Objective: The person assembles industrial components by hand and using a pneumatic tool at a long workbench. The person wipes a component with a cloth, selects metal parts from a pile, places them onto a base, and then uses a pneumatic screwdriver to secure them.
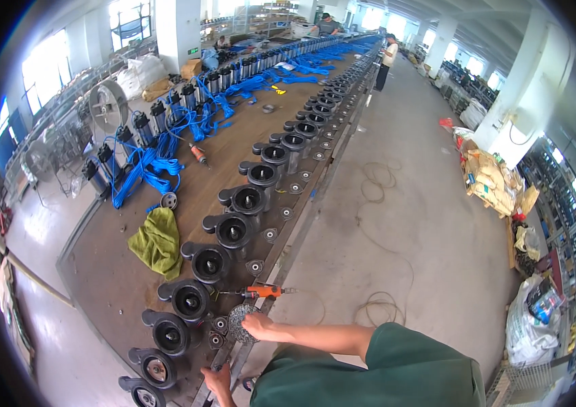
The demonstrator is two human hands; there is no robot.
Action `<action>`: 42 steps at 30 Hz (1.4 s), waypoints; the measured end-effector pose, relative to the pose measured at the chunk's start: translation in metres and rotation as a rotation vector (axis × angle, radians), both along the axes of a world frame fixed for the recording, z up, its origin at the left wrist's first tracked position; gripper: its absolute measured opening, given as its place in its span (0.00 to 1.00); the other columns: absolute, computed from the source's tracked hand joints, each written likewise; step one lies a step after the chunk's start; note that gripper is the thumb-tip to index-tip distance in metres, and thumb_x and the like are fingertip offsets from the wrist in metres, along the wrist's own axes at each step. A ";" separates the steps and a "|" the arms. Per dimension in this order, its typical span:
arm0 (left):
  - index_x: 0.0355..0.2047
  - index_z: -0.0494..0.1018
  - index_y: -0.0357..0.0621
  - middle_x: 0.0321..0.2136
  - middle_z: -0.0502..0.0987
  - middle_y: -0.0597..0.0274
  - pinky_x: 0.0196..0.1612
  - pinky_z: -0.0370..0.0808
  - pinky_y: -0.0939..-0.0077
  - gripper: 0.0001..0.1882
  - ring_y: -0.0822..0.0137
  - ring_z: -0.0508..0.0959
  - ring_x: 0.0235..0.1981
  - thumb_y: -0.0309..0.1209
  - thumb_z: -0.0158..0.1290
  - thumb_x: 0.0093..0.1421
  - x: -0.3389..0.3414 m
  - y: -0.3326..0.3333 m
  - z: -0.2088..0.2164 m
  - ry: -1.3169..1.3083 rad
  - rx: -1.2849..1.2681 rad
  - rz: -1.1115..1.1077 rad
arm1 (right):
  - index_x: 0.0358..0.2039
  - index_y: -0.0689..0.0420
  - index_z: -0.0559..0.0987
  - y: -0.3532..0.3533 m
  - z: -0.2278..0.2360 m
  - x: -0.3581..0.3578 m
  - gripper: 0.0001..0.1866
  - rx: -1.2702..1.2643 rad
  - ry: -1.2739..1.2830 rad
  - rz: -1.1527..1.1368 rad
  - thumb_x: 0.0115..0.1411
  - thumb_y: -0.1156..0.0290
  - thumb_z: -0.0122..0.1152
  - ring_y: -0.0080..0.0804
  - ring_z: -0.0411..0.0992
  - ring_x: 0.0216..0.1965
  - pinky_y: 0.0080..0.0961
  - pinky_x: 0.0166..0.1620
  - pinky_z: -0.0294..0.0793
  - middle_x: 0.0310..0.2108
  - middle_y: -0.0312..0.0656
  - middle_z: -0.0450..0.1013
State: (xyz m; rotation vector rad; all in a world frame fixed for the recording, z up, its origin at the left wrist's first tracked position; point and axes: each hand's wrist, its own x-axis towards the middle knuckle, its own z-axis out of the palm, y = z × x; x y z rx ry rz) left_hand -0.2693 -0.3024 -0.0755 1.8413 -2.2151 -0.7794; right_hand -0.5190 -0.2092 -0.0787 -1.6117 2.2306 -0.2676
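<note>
My right hand (258, 327) reaches over a round, dark speckled dish (239, 332) that seems full of small metal pieces, its fingertips bunched at the contents. What they pinch is too small to make out. Lower down, by the table's edge, my left hand (217, 384) is curled by a small dark piece I cannot name. To its left stands a row of black pump bodies with round open tops; the closest include one pump body (171, 335) and another (191, 300). Small flanged metal parts (219, 324) lie beside the dish.
An orange power screwdriver (263, 292) lies across the table edge beyond the dish. A green cloth (157, 244), another orange tool (198, 154) and motors with blue cables (144, 173) occupy the table's left side. A hose (386, 305) coils on the floor. A person (387, 61) stands far along the table.
</note>
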 end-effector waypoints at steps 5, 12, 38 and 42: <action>0.47 0.72 0.45 0.39 0.80 0.53 0.35 0.82 0.54 0.14 0.44 0.83 0.37 0.33 0.53 0.61 0.021 0.003 0.086 1.014 1.104 0.219 | 0.23 0.65 0.82 0.003 0.024 -0.011 0.05 -0.092 -0.111 0.076 0.49 0.79 0.59 0.53 0.79 0.29 0.43 0.33 0.82 0.24 0.55 0.78; 0.57 0.69 0.48 0.52 0.77 0.56 0.52 0.79 0.51 0.27 0.47 0.79 0.50 0.22 0.56 0.56 -0.006 -0.003 0.076 1.503 1.154 0.070 | 0.21 0.63 0.77 -0.002 0.014 -0.016 0.05 -0.140 -0.224 -0.076 0.49 0.74 0.60 0.52 0.78 0.27 0.47 0.31 0.78 0.21 0.54 0.76; 0.58 0.68 0.49 0.50 0.77 0.56 0.45 0.78 0.56 0.28 0.48 0.81 0.43 0.26 0.60 0.56 -0.026 0.000 0.079 1.516 1.213 0.075 | 0.26 0.61 0.81 -0.011 -0.006 -0.003 0.09 -0.176 -0.016 0.016 0.57 0.72 0.54 0.54 0.79 0.30 0.47 0.33 0.80 0.27 0.54 0.78; 0.58 0.68 0.50 0.49 0.77 0.56 0.45 0.78 0.56 0.28 0.49 0.81 0.42 0.27 0.60 0.56 -0.021 0.002 0.079 1.519 1.209 0.103 | 0.28 0.60 0.79 -0.008 -0.006 -0.008 0.06 -0.149 -0.013 0.073 0.54 0.72 0.56 0.53 0.78 0.32 0.47 0.33 0.79 0.27 0.53 0.77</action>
